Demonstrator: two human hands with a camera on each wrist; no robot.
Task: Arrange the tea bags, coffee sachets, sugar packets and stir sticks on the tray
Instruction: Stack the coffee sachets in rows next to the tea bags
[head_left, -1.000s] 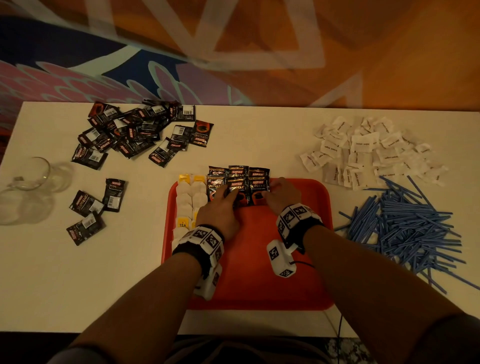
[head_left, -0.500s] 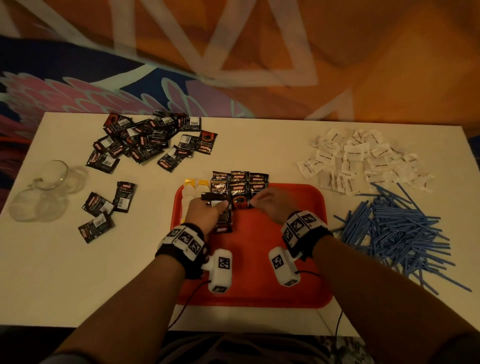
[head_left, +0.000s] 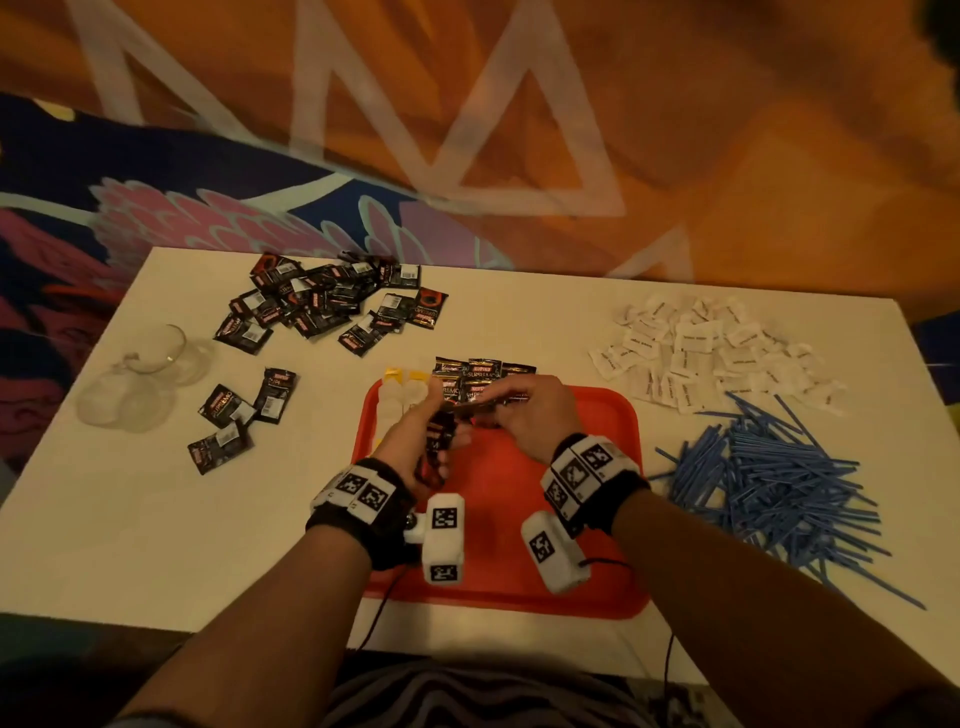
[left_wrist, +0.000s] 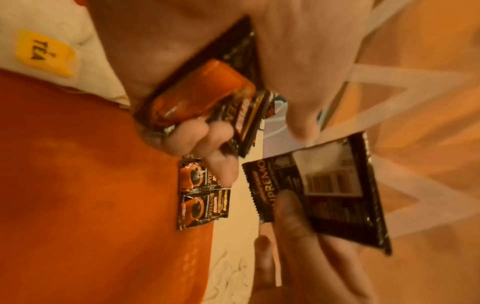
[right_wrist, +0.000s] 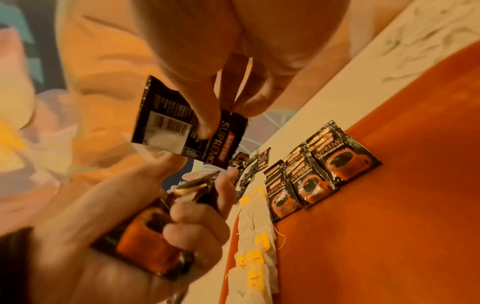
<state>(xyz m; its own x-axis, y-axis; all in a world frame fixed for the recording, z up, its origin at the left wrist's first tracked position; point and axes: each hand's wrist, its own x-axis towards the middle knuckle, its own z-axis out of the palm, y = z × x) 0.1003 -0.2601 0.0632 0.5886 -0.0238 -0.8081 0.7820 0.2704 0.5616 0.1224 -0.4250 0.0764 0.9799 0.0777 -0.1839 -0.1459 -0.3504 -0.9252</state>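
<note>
Both hands hover over the far left part of the red tray (head_left: 582, 545). My left hand (head_left: 415, 436) grips a small stack of black coffee sachets (left_wrist: 207, 98). My right hand (head_left: 524, 410) pinches one more coffee sachet (right_wrist: 187, 125) by its end, barcode side showing, just above the stack. Rows of coffee sachets (right_wrist: 322, 170) lie along the tray's far edge (head_left: 483, 376). White tea bags with yellow tags (right_wrist: 255, 253) line the tray's left side (head_left: 402, 395).
A loose heap of coffee sachets (head_left: 332, 304) lies far left on the white table (head_left: 156, 519), with three more (head_left: 244, 410) nearer. Clear glass cups (head_left: 140, 379) stand at the left edge. White sugar packets (head_left: 711, 353) and blue stir sticks (head_left: 779, 483) lie right of the tray.
Both hands lifted off the sachet rows on the tray. The left hand turned upright gripping a stack, and the right hand drew one sachet away from it.
</note>
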